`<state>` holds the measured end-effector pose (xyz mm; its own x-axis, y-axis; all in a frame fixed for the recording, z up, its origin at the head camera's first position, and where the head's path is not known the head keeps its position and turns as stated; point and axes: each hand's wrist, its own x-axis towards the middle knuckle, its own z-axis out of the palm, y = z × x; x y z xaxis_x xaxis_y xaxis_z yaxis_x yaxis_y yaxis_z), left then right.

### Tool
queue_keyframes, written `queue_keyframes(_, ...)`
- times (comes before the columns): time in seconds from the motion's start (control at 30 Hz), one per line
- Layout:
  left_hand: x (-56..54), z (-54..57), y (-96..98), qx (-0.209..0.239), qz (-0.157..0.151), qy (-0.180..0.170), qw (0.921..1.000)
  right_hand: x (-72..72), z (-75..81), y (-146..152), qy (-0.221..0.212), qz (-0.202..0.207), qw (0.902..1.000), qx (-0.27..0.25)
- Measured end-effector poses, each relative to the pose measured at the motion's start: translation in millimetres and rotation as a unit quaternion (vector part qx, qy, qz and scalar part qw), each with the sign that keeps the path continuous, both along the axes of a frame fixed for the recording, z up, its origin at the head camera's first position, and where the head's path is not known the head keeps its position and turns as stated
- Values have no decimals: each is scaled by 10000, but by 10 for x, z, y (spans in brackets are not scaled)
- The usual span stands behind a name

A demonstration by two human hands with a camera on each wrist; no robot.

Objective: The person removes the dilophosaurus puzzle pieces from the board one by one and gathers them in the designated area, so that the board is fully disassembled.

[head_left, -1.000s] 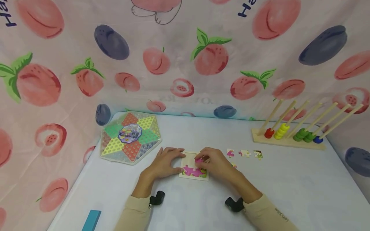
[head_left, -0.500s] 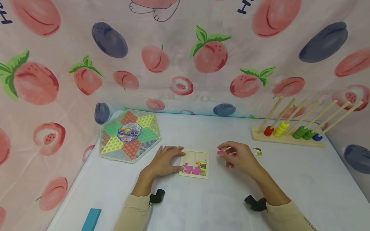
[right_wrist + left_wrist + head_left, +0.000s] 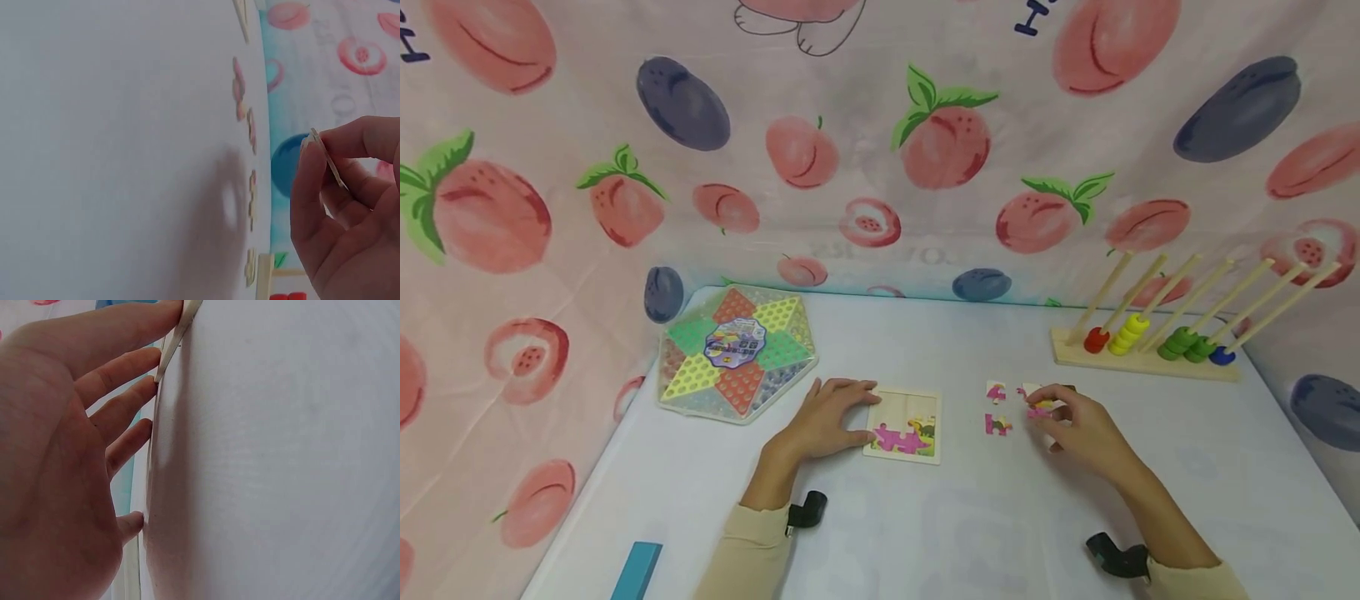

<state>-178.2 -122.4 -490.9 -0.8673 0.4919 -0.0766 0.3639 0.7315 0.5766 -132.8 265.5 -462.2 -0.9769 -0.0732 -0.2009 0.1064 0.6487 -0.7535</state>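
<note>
My left hand [image 3: 829, 421] rests at the left side of a small wooden puzzle tray [image 3: 895, 404], thumb and index fingertip touching its edge. Along the tray's lower part lie fitted pink and yellow-green puzzle pieces [image 3: 898, 440]; its upper part shows bare wood. In the left wrist view the thumb presses on the tray's rim, the other fingers spread out. My right hand [image 3: 1086, 429] is off to the right, pinching a pink and yellow puzzle piece [image 3: 1041, 409] between thumb and fingers. The right wrist view shows that piece [image 3: 328, 159] edge-on, raised above the table.
Loose puzzle pieces lie beside the right hand: a pink one [image 3: 996, 392], a pink-yellow one [image 3: 998, 425], and others partly hidden behind the fingers. A Chinese checkers board [image 3: 737, 354] lies back left, a wooden bead counter [image 3: 1146, 358] back right, a blue block [image 3: 637, 571] front left.
My right hand has moved from over the tray rightward to the loose pieces, carrying a puzzle piece. The left hand has stayed at the tray's left edge.
</note>
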Motion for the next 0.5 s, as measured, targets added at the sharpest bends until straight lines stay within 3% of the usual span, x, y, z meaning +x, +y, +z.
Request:
queue_keyframes(0.33, -13, -12, -9, 20, 0, -19, 10000, -26, -158, 110, -172, 189, 9992, 319)
queue_keyframes(0.5, -9, -4, -6, 1, -2, -20, 10000, -50, -179, 84, -267, -15, 9975, 655)
